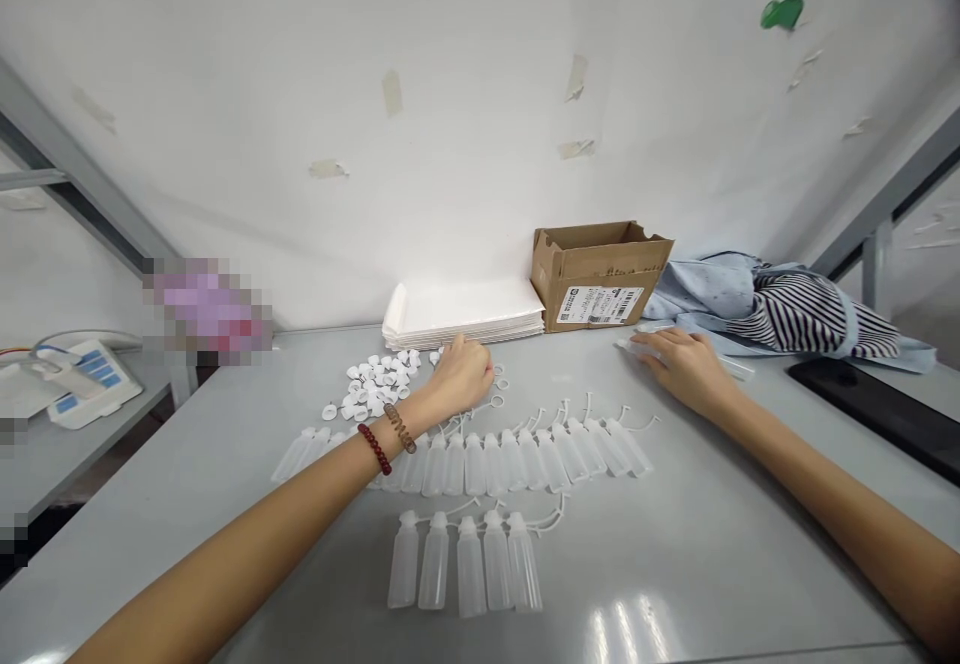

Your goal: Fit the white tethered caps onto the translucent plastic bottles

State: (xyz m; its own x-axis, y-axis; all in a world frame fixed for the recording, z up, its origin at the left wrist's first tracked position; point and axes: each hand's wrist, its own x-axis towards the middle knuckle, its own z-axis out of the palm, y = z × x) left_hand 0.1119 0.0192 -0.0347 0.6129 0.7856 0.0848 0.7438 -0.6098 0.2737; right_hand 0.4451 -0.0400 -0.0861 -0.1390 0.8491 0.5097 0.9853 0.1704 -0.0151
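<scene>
Bottles (496, 464), translucent, in a long row across the surface (660, 534), on the person's side of both hands; long axes run approx. fore-and-aft, nozzles pointing away. L. hand (459, 376) is nearer, just beyond the row's mid-part, its forearm crossing above the row's l. portion; R. hand (681, 364) lies beyond and r. of the row's r. end, apart from it. Second grp., five bottles (496, 562), lies closer to the person, approx. same orientation. Pose: l. fist-like, fingers curled in, contents hidden (can't tell what, if anything, is held), w/ white caps (377, 380) just to its l.; r. palm down, fingers slightly bent over translucent pieces (737, 368), grip unclear, i.e. can't tell; carton (596, 266) and striped cloth (817, 309) behind
</scene>
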